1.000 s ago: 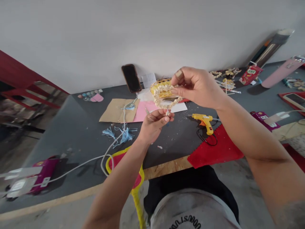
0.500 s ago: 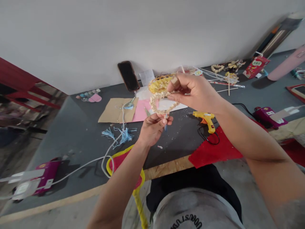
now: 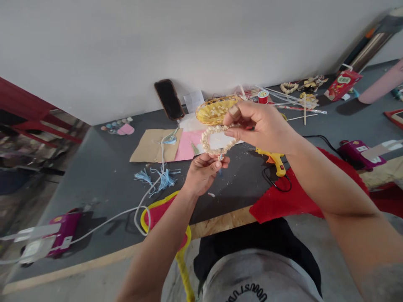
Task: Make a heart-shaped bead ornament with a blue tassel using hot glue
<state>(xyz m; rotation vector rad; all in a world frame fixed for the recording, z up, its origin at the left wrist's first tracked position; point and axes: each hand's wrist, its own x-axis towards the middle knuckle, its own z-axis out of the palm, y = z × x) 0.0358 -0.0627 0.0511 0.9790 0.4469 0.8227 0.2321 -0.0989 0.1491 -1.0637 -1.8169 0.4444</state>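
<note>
Evidently both grips are at work on a single cream-coloured, knobbly beaded ring (image 3: 205, 140), raised above the dark grey tabletop (image 3: 103, 180). The right grip (image 3: 263, 126) pinches the ring's upper right side between thumb and finger; the left grip (image 3: 203, 173) pinches a small cream-and-blue end piece (image 3: 221, 157) at the ring's bottom edge. The step in hand looks like steadying the ring at two points with its opening in view; the next move would seem to call for a light, even hold, since the loop is probably flexible enough to lose its shape.

Just beyond the ring lies a yellow oval woven basket (image 3: 204, 120). A white paper sheet (image 3: 219, 139) shows through the ring's opening, with a pink paper sheet (image 3: 188, 147) to its left. Farther left of the ring are pale blue thread tassels (image 3: 166, 179); to its right, a yellow plastic glue gun (image 3: 278, 164) sits near a bright red cloth (image 3: 292, 199).

The right fingers cover part of the ring, and the left ones hide how the end piece joins it. A blurred blue strand (image 3: 220, 171) below the ring cannot be made out. The glue gun's upper body disappears behind the right grip, and a pink cylindrical bottle (image 3: 382, 85), far right of the ring, is cut off.
</note>
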